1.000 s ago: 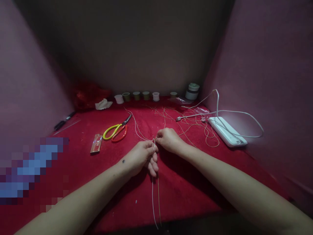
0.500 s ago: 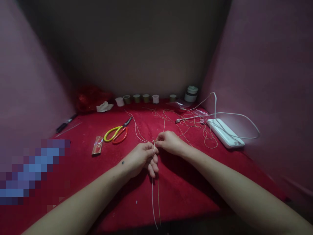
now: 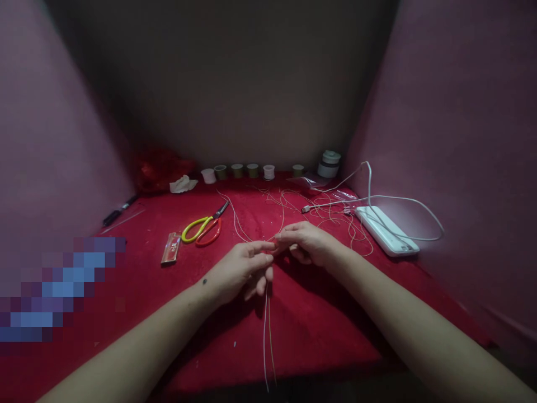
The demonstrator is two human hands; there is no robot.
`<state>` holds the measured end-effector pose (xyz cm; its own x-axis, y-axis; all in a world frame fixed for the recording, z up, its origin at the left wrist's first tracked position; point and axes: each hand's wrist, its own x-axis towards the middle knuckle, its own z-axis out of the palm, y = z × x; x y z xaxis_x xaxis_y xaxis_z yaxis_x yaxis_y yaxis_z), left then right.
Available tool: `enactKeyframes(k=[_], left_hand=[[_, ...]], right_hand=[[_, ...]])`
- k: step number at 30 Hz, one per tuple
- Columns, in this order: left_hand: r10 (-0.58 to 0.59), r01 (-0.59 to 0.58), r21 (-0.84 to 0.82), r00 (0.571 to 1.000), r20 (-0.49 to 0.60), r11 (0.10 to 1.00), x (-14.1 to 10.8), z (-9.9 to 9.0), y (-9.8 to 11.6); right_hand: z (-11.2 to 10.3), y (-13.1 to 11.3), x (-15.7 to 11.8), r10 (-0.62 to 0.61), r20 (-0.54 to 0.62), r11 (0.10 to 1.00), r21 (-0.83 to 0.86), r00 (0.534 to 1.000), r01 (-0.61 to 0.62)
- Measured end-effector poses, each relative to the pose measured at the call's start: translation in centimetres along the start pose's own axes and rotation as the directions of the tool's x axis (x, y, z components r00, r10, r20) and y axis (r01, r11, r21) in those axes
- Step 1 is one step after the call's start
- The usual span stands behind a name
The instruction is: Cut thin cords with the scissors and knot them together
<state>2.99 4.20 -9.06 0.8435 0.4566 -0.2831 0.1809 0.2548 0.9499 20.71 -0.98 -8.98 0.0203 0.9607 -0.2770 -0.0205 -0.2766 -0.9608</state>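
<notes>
My left hand (image 3: 249,268) pinches thin cord between thumb and index finger, near the middle of the table. Fingertip to fingertip with it, my right hand (image 3: 304,240) is closed on the same cord from the right. Two strands, one white cord (image 3: 265,341) and one tan cord (image 3: 271,341), hang below my left hand toward the front edge. Other pale strands (image 3: 237,218) run from the hands toward the back left. The spot where the strands meet is hidden by my fingers.
Scissors (image 3: 210,224) with yellow and red handles and a lighter (image 3: 171,248) lie on the left. Several thread spools (image 3: 252,170) stand along the back. A white power bank (image 3: 388,232) with a cable and tangled tan cord (image 3: 331,210) are on the right.
My right hand has come against the left fingertips, its fingers curling in more. The upright white strand end above the left hand is no longer visible. The hanging strands have drawn closer together.
</notes>
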Motion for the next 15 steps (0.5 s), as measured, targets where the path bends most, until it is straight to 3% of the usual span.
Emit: enactKeyframes(k=[3, 6, 8, 11, 12, 14, 15], left_hand=[[0.0, 0.037, -0.207, 0.985, 0.175, 0.978, 0.6, 0.8, -0.6], [-0.01, 0.081, -0.32, 0.976, 0.216, 0.944, 0.9, 1.1, -1.0], [-0.077, 0.152, -0.294, 0.964, 0.254, 0.944, 0.4, 1.0, -0.6], [-0.192, 0.206, -0.006, 0.919, 0.344, 0.978, -1.7, 0.0, 1.4], [-0.205, 0.168, 0.137, 0.92, 0.335, 0.976, -2.6, -0.6, 2.3], [-0.221, 0.076, 0.451, 0.934, 0.279, 0.889, -4.7, -2.1, 4.3], [-0.156, 0.015, 0.531, 0.962, 0.223, 0.847, -5.7, -2.9, 5.2]], right_hand=[[0.2, 0.0, -0.1, 0.058, 0.048, 0.979, 0.193, 0.997, -0.067], [0.4, 0.2, 0.0, 0.117, 0.077, 0.945, 0.297, 0.99, -0.134], [0.3, 0.4, 0.1, 0.138, 0.117, 0.937, 0.308, 0.984, -0.168], [-0.2, 0.5, 0.3, 0.157, 0.149, 0.934, 0.298, 0.976, -0.195], [-0.5, 0.5, 0.4, 0.163, 0.145, 0.933, 0.299, 0.976, -0.2], [-0.8, 0.4, 0.5, 0.173, 0.122, 0.931, 0.304, 0.977, -0.203], [-0.9, 0.4, 0.6, 0.177, 0.105, 0.933, 0.298, 0.979, -0.201]])
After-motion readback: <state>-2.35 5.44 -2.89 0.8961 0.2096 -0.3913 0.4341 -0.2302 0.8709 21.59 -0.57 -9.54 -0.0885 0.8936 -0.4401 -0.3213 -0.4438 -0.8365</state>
